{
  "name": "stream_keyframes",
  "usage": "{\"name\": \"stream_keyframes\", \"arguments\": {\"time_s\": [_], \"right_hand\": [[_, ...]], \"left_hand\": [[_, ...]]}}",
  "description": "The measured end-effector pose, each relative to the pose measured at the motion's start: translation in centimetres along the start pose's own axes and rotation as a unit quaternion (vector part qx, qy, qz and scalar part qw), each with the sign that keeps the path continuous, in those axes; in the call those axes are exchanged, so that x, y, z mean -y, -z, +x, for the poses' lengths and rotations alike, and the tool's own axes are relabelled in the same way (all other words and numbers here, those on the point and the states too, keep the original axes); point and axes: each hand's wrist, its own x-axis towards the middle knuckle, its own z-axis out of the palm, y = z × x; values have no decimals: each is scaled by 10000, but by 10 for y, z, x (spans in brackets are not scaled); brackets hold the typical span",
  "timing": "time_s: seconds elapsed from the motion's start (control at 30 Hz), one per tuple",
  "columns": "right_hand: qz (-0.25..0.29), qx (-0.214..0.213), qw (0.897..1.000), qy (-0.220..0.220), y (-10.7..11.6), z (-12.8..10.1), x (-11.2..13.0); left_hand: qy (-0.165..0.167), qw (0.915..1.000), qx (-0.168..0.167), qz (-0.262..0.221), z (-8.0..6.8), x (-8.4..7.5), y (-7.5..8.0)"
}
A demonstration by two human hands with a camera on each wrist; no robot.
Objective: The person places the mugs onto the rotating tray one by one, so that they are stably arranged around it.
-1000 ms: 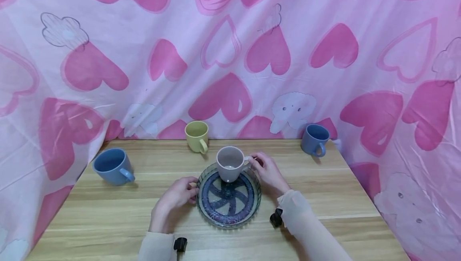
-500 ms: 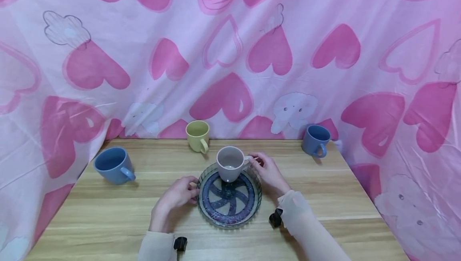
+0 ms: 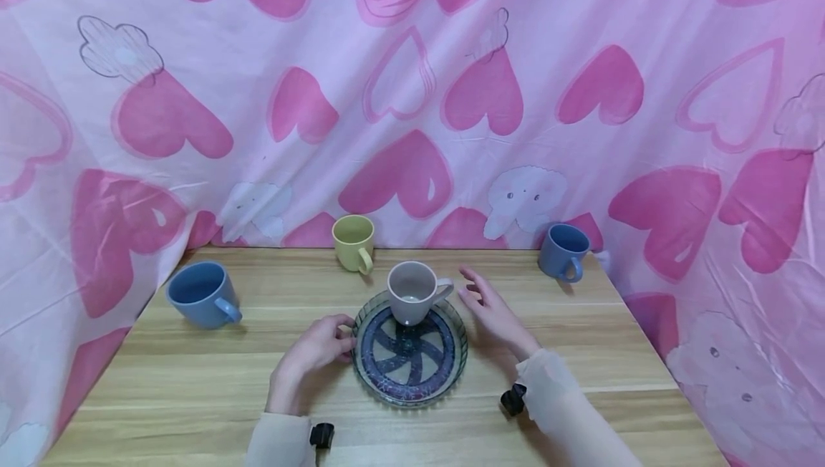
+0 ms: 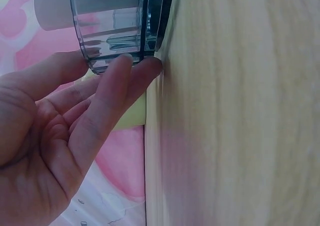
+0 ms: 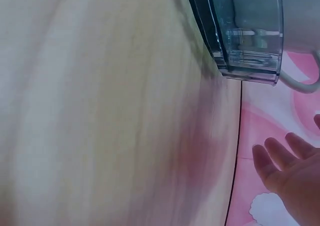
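A pale pinkish-grey mug (image 3: 409, 297) stands upright inside a round glass dish (image 3: 412, 397), toward its far side, with its handle pointing right. The dish has a ribbed clear wall and a dark blue swirl pattern on its bottom. At the dish's left side is my left hand (image 3: 320, 344); the left wrist view shows the thumb at the rim and two extended fingers (image 4: 117, 81) against the outer wall. My right hand (image 3: 493, 307) is just right of the mug handle, fingers spread and apart from it, holding nothing. That gap also shows in the right wrist view.
A large blue mug (image 3: 202, 296) stands at the left of the wooden table (image 3: 193, 395). Near the back edge are a yellow-green mug (image 3: 352, 243) and another blue mug (image 3: 563, 252) at the right. A pink heart-patterned cloth (image 3: 399, 80) hangs behind.
My right hand has let go of the mug handle and drawn back a little to the right, its fingers opening. The left hand, mug and dish have stayed in place.
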Motion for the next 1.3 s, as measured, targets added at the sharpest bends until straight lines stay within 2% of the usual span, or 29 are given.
{"name": "stream_keyframes", "arguments": {"time_s": [0.13, 0.23, 0.57, 0.83, 1.03, 1.3], "right_hand": [[-84, 117, 9999, -10, 5, -15, 22], [-214, -144, 9996, 87, 8, -24, 26], [-131, -958, 9951, 187, 22, -41, -3], [-100, -1441, 9895, 15, 41, -61, -3], [-27, -1733, 9848, 96, 62, -69, -10], [-414, -2149, 9757, 75, 96, -71, -15]], "left_hand": [[-25, 10000, -50, 79, 0, 1, 1], [-4, 10000, -30, 48, -1, 0, 0], [-30, 10000, 56, -72, 0, -2, 0], [-46, 9999, 71, 101, -1, 0, 0], [-38, 9999, 34, 95, -2, -2, -1], [-26, 10000, 14, 92, -3, -2, -2]]}}
